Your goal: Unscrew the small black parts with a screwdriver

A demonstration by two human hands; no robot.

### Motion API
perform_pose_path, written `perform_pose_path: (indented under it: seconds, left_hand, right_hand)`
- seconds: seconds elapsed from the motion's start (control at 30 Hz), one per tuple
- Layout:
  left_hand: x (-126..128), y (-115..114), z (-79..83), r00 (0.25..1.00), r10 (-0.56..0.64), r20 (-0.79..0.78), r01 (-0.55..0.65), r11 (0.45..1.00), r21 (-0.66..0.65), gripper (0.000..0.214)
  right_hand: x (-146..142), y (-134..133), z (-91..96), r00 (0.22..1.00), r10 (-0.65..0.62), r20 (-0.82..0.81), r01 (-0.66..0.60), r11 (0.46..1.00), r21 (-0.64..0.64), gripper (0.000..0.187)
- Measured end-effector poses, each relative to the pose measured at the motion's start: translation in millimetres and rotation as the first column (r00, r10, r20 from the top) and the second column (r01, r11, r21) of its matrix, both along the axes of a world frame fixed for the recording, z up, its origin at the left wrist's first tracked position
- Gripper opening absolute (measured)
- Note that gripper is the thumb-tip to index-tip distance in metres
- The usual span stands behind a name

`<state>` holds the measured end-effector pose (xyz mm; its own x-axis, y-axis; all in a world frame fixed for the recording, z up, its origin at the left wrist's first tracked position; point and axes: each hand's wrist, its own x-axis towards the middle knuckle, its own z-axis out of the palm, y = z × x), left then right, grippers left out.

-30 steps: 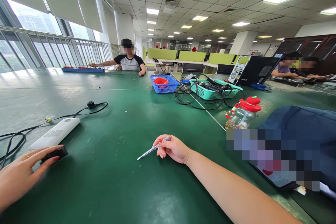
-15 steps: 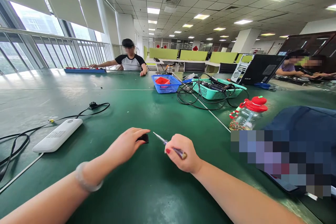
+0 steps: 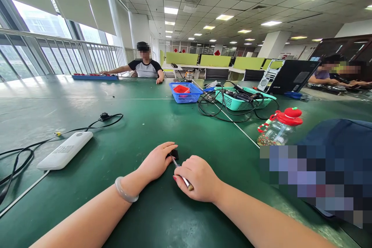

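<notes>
With my left hand [image 3: 155,161] pinning the small black part [image 3: 174,154] to the green surface [image 3: 162,124] and my right hand [image 3: 197,178] gripping the screwdriver [image 3: 180,173], I should keep the tip seated and press straight.

Green matte table top [image 3: 139,209] under my hands. Small black block [image 3: 174,154]; silver-shafted screwdriver [image 3: 180,173] with brass-coloured end. Pale translucent bangle [image 3: 124,190]. White power bank [image 3: 65,150], black cable [image 3: 95,123]. Blue mesh basket [image 3: 186,95], teal mesh basket [image 3: 247,100]. Clear jar with red lid [image 3: 280,126].
</notes>
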<state>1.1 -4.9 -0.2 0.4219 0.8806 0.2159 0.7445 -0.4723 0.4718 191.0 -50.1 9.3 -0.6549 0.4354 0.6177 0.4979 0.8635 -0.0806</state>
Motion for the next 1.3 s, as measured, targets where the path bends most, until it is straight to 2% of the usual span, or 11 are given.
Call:
perform_pose_path:
  seconds: [0.33, 0.73, 1.03, 1.3]
  left_hand:
    - [-3, 1, 4.1, 1.0, 0.024, -0.003, -0.024, 0.999, -0.028, 0.047]
    - [-5, 0, 4.0, 1.0, 0.015, 0.02, -0.014, 1.0, -0.019, 0.038]
    - [-6, 5, 2.4, 0.998, 0.051, 0.037, -0.049, 0.998, -0.037, 0.038]
    - [-6, 6, 2.4, 0.997, 0.06, 0.058, -0.055, 0.996, -0.073, 0.039]
  right_hand:
    - [-1, -3, -0.2, 1.0, 0.004, 0.03, -0.004, 1.0, 0.013, 0.023]
    - [0, -2, -0.8, 0.998, -0.065, -0.011, 0.065, 0.99, 0.123, 0.026]
    - [-4, -2, -4.4, 0.995, -0.046, 0.09, 0.036, 0.994, 0.105, 0.019]
    - [6, 8, -2.0, 0.996, -0.056, -0.073, 0.061, 0.995, 0.08, 0.026]
